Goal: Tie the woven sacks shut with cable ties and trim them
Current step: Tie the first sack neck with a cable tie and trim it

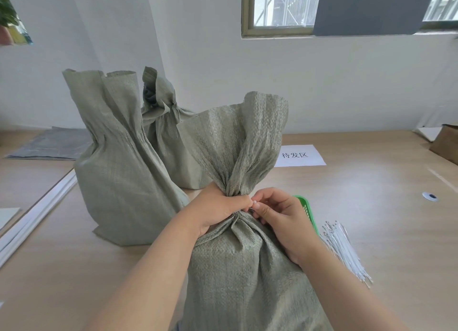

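A grey-green woven sack (243,276) stands right in front of me, its neck bunched tight. My left hand (218,209) is wrapped around that neck from the left. My right hand (280,219) pinches a small white cable tie end (253,202) at the neck, thumb and fingers touching my left fingertips. Most of the tie is hidden by my fingers. A second sack (116,162) stands behind at the left with its top open. Behind it, a third sack (166,122) has its neck gathered.
A bundle of white cable ties (344,249) lies on the wooden table to the right, beside a green plastic basket (308,211). A white paper label (300,155) lies behind. A cardboard box (446,142) sits far right, flat grey sheets (52,145) far left.
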Demonstrator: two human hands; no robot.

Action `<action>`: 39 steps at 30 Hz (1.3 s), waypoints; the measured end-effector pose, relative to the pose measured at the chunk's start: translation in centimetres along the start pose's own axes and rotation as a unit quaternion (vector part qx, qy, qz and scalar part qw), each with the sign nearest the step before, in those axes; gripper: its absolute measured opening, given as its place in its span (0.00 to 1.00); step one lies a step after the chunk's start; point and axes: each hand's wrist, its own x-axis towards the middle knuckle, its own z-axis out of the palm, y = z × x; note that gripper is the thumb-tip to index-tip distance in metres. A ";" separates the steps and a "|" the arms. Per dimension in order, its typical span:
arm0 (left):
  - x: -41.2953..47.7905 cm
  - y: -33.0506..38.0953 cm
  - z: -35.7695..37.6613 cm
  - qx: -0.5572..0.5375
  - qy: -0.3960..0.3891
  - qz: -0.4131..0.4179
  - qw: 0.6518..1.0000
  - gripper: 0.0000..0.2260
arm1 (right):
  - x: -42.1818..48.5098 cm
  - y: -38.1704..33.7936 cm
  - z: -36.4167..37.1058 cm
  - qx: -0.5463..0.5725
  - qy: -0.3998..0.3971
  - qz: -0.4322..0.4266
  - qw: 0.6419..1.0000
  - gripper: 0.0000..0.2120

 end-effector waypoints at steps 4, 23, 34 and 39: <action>-0.1 0.1 0.1 -0.003 0.001 -0.003 1.000 0.05 | -0.1 0.0 0.2 -0.006 0.003 0.000 1.000 0.06; -0.9 -0.3 -0.2 -0.053 -0.017 -0.014 0.998 0.07 | -1.0 -0.3 0.1 -0.023 0.040 -0.016 0.999 0.06; -1.6 0.0 0.2 -0.082 -0.012 -0.013 0.997 0.04 | -0.9 0.0 -0.5 0.050 0.017 0.059 0.997 0.05; -1.7 0.2 0.5 -0.050 -0.007 0.005 0.999 0.03 | -0.9 0.0 -0.5 0.047 0.005 0.061 0.997 0.10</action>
